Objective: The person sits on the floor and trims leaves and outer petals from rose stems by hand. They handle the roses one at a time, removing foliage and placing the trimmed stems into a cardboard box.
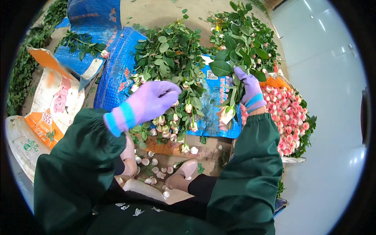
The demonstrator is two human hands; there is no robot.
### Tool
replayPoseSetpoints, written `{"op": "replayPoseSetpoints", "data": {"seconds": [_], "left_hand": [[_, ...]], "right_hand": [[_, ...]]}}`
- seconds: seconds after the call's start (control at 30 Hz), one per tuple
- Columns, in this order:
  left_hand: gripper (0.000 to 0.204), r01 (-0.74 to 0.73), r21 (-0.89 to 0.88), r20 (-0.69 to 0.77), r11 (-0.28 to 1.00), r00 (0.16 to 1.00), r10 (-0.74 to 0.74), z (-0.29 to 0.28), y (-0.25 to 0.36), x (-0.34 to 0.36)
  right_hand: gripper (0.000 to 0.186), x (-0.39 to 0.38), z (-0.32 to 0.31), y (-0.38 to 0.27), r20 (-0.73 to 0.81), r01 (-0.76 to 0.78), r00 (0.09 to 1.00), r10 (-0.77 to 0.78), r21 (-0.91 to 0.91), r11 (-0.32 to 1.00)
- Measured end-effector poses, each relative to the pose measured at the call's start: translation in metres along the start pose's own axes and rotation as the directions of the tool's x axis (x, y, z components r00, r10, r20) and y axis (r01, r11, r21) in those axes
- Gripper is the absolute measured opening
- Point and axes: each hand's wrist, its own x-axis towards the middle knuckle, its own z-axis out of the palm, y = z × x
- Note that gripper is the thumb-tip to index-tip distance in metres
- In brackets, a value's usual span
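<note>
My right hand [247, 87], in a purple knit glove with a blue-striped cuff, is closed round the stem of a rose [226, 116]. Its pale cream bloom hangs below the hand, and its large green leaves rise above. Over a pile of cut roses [168, 58] is my left hand [154, 100], gloved alike, its fingers curled together. Whether anything is inside those fingers is hidden. The pile has leafy stems pointing away from me and cream-pink blooms toward me. It lies on blue woven sacking [209, 127].
At the right stands a dense bunch of pink roses [288, 121], with more leafy stems [254, 33] behind it. A torn carton [53, 98] sits at the left, near a single rose [104, 54] on blue sacking. Loose petals [158, 172] lie round my shoes [184, 170].
</note>
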Motion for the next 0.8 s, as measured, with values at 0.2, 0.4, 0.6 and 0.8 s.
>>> {"op": "replayPoseSetpoints", "data": {"seconds": [0.2,0.4,0.6,0.8], "left_hand": [[0.031,0.141,-0.394,0.298,0.908,0.954,-0.019,0.034,0.023,-0.016],[0.029,0.136,-0.437,0.423,0.889,0.904,0.069,0.03,0.013,-0.035],[0.027,0.445,-0.579,0.343,0.684,0.893,-0.291,0.023,0.02,-0.04],[0.025,0.389,-0.607,0.325,0.693,0.917,-0.23,0.013,0.018,-0.04]], "right_hand": [[0.028,-0.108,0.074,0.007,0.311,-0.01,0.95,-0.015,0.078,0.997],[0.023,-0.112,0.075,0.041,0.354,-0.164,0.927,0.12,0.097,0.982],[0.025,-0.088,0.03,0.06,0.17,-0.015,0.985,0.02,-0.034,0.999],[0.026,-0.104,0.047,0.045,0.153,-0.076,0.986,0.071,0.03,0.997]]}}
